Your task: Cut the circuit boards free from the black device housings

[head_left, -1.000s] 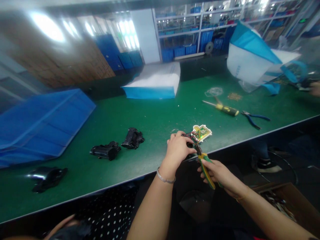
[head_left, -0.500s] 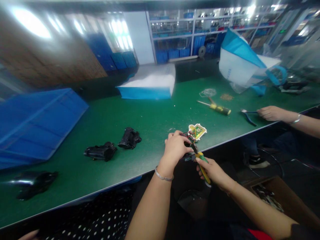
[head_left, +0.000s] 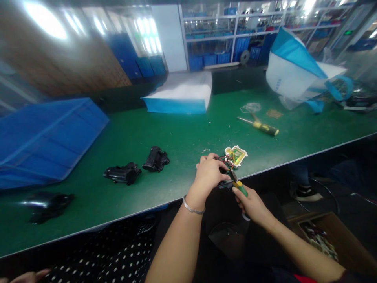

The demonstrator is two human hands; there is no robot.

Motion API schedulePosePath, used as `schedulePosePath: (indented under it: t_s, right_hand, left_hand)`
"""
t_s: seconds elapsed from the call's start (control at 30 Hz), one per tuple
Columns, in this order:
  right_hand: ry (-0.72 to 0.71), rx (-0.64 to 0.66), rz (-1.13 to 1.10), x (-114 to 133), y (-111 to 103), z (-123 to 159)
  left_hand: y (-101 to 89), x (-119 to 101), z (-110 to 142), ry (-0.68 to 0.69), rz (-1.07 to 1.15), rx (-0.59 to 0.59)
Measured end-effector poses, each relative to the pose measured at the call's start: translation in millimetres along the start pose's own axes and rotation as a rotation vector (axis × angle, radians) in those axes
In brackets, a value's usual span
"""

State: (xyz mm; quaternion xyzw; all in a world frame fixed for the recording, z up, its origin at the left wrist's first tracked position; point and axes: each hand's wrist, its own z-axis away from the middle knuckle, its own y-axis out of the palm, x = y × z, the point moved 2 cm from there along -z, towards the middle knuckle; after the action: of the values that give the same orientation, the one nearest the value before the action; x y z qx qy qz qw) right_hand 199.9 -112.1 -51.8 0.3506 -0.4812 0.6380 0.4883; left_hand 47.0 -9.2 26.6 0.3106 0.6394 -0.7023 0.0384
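Observation:
My left hand (head_left: 208, 173) bends over a dark part with thin red and black wires (head_left: 225, 160), at the green table's front edge. Its fingers cover most of that part. In my right hand (head_left: 250, 200) are pliers (head_left: 239, 185) with yellow and green handles, their dark jaws up against the part beside my left thumb. Whether the jaws grip anything is too small to tell. Just beyond my fingers lies a white casing (head_left: 236, 155) with a green circuit board inside, and the wires run to it.
Black moulded housings (head_left: 123, 173) lie left on the green table (head_left: 182, 145). A blue crate (head_left: 50, 137) stands behind them. Farther back are a screwdriver (head_left: 265, 128) and white-blue bags (head_left: 176, 104). Below right sits a cardboard box (head_left: 343, 239). Another person's hand (head_left: 28, 277) shows bottom left.
The other person's hand and the dark-handled pliers at the right have left the table. My right hand's pliers have turned, with their handles less spread. The view has shifted slightly.

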Motion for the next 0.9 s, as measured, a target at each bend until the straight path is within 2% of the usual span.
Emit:
schedulePosePath:
  t_s: [0.27,0.43,0.47,0.53,0.63,0.7,0.8,0.9]
  right_hand:
    - [-0.157,-0.034,0.130,-5.5,-4.0,-4.8]
    - [-0.221,-0.006,0.156,-4.4,-10.0,0.6]
    - [-0.240,-0.030,0.176,-0.9,-16.9,2.6]
    - [-0.307,-0.172,0.252,10.1,-40.4,3.6]
    - [-0.399,-0.501,0.471,28.2,-92.3,-10.5]
    - [-0.423,-0.645,0.697,33.5,-126.6,-32.0]
    - [-0.376,-0.698,1.015,28.6,-162.7,-69.0]
    - [-0.331,-0.740,1.152,27.3,-172.0,-88.2]
  left_hand:
    - [-0.4,-0.8,-1.7,0.001,-0.008,-0.002]
    - [-1.4,1.8,-1.0,0.005,-0.004,0.001]
    - [-1.8,2.1,-0.5,0.006,-0.004,-0.001]
    - [-2.5,2.2,0.4,0.011,-0.008,0.001]
    - [-4.0,1.1,1.0,0.022,-0.025,0.021]
    - [-4.9,0.5,1.2,0.028,-0.037,0.036]
    - [-5.1,1.6,2.1,0.026,-0.043,0.050]
    - [-3.9,4.5,3.4,0.038,-0.028,0.024]
